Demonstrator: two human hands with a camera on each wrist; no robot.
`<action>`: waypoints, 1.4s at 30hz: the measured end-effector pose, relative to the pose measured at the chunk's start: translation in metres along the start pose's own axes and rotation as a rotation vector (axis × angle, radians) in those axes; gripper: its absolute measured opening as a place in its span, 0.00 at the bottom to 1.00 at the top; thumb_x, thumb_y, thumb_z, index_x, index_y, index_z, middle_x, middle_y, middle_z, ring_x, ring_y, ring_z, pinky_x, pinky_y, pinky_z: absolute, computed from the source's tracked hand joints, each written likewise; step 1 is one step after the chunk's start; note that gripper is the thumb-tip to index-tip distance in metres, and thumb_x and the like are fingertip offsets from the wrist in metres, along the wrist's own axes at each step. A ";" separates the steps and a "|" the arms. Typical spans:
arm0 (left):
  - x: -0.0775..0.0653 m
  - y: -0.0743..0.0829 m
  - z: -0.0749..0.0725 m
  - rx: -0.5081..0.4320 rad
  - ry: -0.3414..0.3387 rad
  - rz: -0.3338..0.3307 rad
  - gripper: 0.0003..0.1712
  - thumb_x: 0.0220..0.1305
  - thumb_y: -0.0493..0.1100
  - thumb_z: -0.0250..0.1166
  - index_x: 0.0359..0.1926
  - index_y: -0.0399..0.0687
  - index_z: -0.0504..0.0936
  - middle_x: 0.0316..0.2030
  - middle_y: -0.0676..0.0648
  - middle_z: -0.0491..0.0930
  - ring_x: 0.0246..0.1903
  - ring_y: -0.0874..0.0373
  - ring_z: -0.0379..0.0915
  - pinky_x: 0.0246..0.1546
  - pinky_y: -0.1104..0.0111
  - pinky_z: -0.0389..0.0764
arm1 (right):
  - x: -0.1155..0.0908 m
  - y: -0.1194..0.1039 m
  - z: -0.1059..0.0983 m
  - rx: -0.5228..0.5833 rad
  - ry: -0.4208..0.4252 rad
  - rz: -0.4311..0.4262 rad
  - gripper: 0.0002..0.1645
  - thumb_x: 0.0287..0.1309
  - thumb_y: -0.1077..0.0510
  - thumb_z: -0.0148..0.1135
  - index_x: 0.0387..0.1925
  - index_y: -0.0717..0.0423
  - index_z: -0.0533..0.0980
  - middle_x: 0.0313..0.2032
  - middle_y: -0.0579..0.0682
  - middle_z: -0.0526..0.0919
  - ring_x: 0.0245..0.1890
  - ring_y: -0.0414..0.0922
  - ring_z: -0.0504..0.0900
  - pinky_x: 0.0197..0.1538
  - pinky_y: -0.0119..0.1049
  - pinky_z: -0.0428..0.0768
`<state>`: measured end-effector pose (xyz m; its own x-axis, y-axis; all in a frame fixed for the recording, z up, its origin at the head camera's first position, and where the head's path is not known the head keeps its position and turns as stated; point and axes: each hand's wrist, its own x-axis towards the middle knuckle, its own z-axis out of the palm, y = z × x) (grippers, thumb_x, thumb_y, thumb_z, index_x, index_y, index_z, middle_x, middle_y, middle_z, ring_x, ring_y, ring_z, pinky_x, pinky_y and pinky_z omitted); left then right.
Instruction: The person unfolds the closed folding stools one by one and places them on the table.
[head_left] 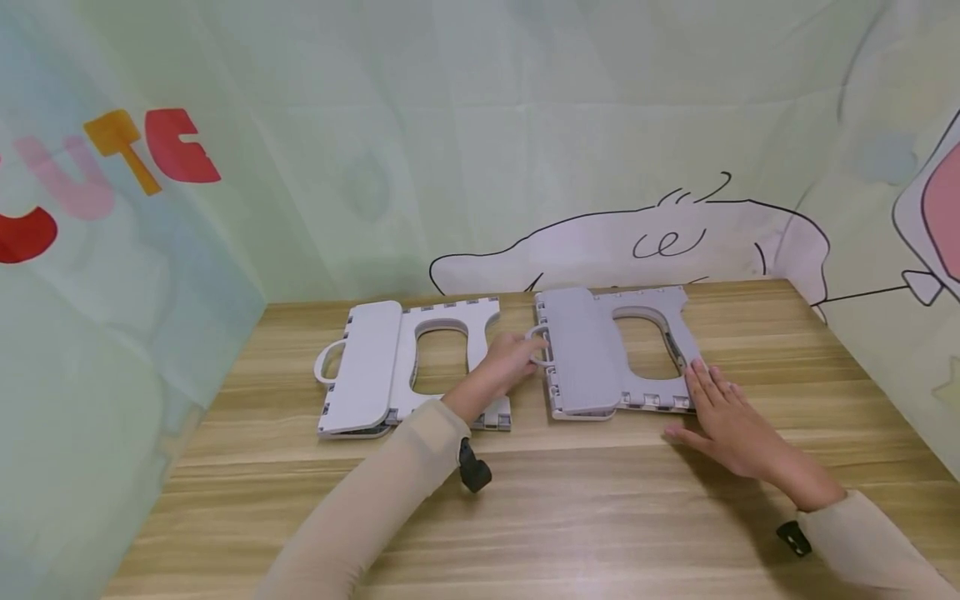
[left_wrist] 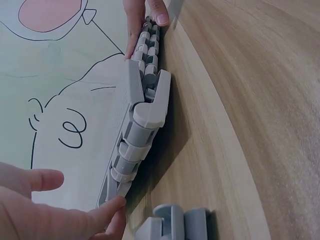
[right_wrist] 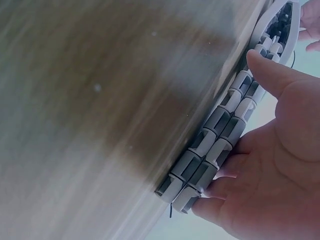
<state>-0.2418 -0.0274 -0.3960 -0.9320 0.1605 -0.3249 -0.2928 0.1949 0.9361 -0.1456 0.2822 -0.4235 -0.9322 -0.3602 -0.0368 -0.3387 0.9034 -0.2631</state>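
Lying folded toward the back of the table, the right-hand folding step stool (head_left: 577, 354) is where both hands are. Pale grey-lilac plastic, wide panel on its left part, rounded cut-out in the frame to the right, table wood showing through. Left hand (head_left: 510, 360) is at the stool's left end, fingers touching the loop handle (head_left: 533, 332); from where I stand I can't make out whether they close round it. Right hand (head_left: 723, 421) is laid against the stool's right end, fingers straight, thumb spread toward the near side, grasping nothing. Right wrist view shows the row of hinge knuckles (right_wrist: 207, 137) along the stool's edge, just beside that palm.

Second folding step stool (head_left: 367, 362), whiter, same shape, sits folded to the left, a gap between the two. Its own loop handle points left; the left forearm crosses its near right corner. Sleeves (head_left: 375, 500) are beige, a black strap piece (head_left: 474, 468) at each wrist. Wood-grain table (head_left: 540, 525) under everything. Behind, a pale green printed backdrop (head_left: 405, 175): colored letters (head_left: 180, 146) at left, white cartoon figure (head_left: 585, 246) low at center, pink balloon (head_left: 947, 217) at the right edge.
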 end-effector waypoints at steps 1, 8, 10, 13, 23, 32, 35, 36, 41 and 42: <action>0.000 0.000 0.000 -0.014 0.005 -0.007 0.20 0.69 0.41 0.62 0.51 0.26 0.77 0.34 0.43 0.75 0.29 0.59 0.70 0.39 0.69 0.80 | 0.000 0.000 0.000 0.001 0.000 -0.001 0.60 0.66 0.37 0.59 0.71 0.80 0.46 0.73 0.76 0.42 0.72 0.73 0.42 0.69 0.69 0.48; 0.000 0.003 0.001 -0.089 0.010 -0.032 0.20 0.70 0.39 0.60 0.53 0.25 0.76 0.53 0.32 0.73 0.50 0.46 0.77 0.57 0.61 0.78 | 0.000 0.000 0.000 0.009 -0.003 -0.006 0.60 0.66 0.37 0.60 0.71 0.80 0.45 0.73 0.76 0.41 0.72 0.73 0.42 0.69 0.69 0.48; -0.001 0.004 0.001 -0.120 0.011 -0.025 0.20 0.70 0.38 0.60 0.54 0.24 0.75 0.55 0.32 0.72 0.54 0.43 0.76 0.57 0.62 0.78 | 0.000 0.000 -0.001 0.014 -0.004 -0.007 0.60 0.66 0.37 0.60 0.71 0.80 0.45 0.73 0.76 0.41 0.72 0.73 0.42 0.69 0.69 0.48; -0.001 0.006 0.001 -0.170 0.014 -0.010 0.21 0.69 0.36 0.60 0.56 0.23 0.73 0.57 0.31 0.72 0.57 0.41 0.74 0.57 0.63 0.79 | 0.000 0.001 -0.001 0.027 0.001 -0.011 0.60 0.65 0.37 0.60 0.71 0.80 0.45 0.73 0.77 0.41 0.72 0.73 0.41 0.69 0.69 0.48; -0.006 0.016 0.000 -0.223 0.011 0.009 0.20 0.70 0.35 0.59 0.58 0.25 0.73 0.55 0.30 0.73 0.56 0.40 0.75 0.59 0.60 0.77 | -0.001 0.006 -0.001 0.057 0.014 -0.019 0.62 0.66 0.37 0.60 0.72 0.80 0.42 0.73 0.76 0.38 0.72 0.73 0.39 0.71 0.68 0.44; -0.011 0.024 0.000 -0.249 -0.003 0.030 0.22 0.70 0.35 0.58 0.61 0.26 0.72 0.57 0.30 0.74 0.58 0.41 0.74 0.58 0.63 0.78 | -0.002 0.011 0.000 0.102 0.027 -0.039 0.62 0.65 0.39 0.62 0.72 0.80 0.41 0.73 0.76 0.37 0.72 0.73 0.39 0.71 0.66 0.42; -0.012 0.027 0.001 -0.257 -0.004 0.031 0.22 0.70 0.34 0.58 0.61 0.25 0.72 0.57 0.29 0.73 0.58 0.40 0.74 0.57 0.64 0.78 | -0.003 0.012 0.000 0.119 0.032 -0.046 0.61 0.65 0.40 0.62 0.72 0.80 0.41 0.72 0.77 0.38 0.72 0.74 0.39 0.71 0.66 0.41; -0.012 0.028 0.001 -0.259 -0.004 0.033 0.22 0.70 0.34 0.58 0.60 0.25 0.72 0.57 0.29 0.73 0.58 0.40 0.74 0.57 0.64 0.78 | -0.003 0.013 0.000 0.122 0.033 -0.048 0.61 0.65 0.40 0.62 0.72 0.80 0.41 0.72 0.77 0.38 0.72 0.74 0.39 0.71 0.67 0.41; -0.014 0.031 0.002 -0.267 -0.011 0.055 0.21 0.70 0.33 0.57 0.60 0.23 0.72 0.59 0.28 0.72 0.58 0.40 0.74 0.56 0.65 0.78 | -0.004 0.013 -0.003 0.140 0.022 -0.050 0.58 0.68 0.43 0.61 0.72 0.80 0.41 0.72 0.77 0.37 0.72 0.74 0.38 0.71 0.67 0.41; -0.014 0.031 0.002 -0.268 -0.014 0.061 0.21 0.70 0.33 0.57 0.60 0.23 0.72 0.59 0.28 0.72 0.58 0.40 0.74 0.56 0.65 0.78 | -0.004 0.013 -0.003 0.144 0.019 -0.049 0.57 0.68 0.44 0.61 0.72 0.80 0.41 0.72 0.77 0.37 0.72 0.74 0.38 0.71 0.67 0.41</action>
<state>-0.2375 -0.0220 -0.3624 -0.9473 0.1775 -0.2668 -0.2839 -0.0782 0.9557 -0.1468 0.2964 -0.4236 -0.9177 -0.3972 -0.0022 -0.3634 0.8417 -0.3994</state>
